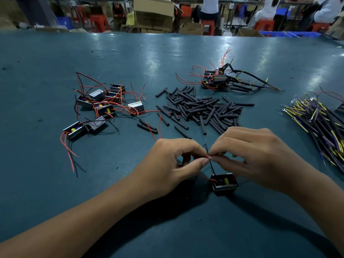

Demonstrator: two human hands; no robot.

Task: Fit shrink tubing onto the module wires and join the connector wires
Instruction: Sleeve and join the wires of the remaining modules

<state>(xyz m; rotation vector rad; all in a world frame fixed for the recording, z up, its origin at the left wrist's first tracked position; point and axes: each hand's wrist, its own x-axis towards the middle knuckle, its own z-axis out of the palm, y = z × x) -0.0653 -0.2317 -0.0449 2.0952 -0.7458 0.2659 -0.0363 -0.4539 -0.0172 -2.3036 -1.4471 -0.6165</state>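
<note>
A small red twist is pinched between the fingertips of the left hand (175,161) and the right hand (256,157), both closed on thin wire just above the bench (55,183). The joint (208,156) is held where a black wire (211,165) crosses it; that wire runs down to the open module (224,183), which lies on the bench just below and between the two hands. A red lead (208,178) is also seen at the module's left edge. The step in hand is judged to be the joining of wires by twisting. Whether a piece of tubing is already threaded on cannot be told, since the fingers cover that stretch.

For the next move, a firm twist is likely called for, then a sleeve slid over the bare joint so that no copper is left showing.

The module is seen as a small dark box, open at the top, with a yellow and a blue part inside. Beyond the hands, a loose pile of black shrink tubing (201,110) is spread at mid-bench. Unworked modules (100,105) with red leads are heaped to the left, a cluster of finished modules (216,79) lies further back, and a bundle of connector wires (320,120), dark and yellow, is laid at the right.
</note>
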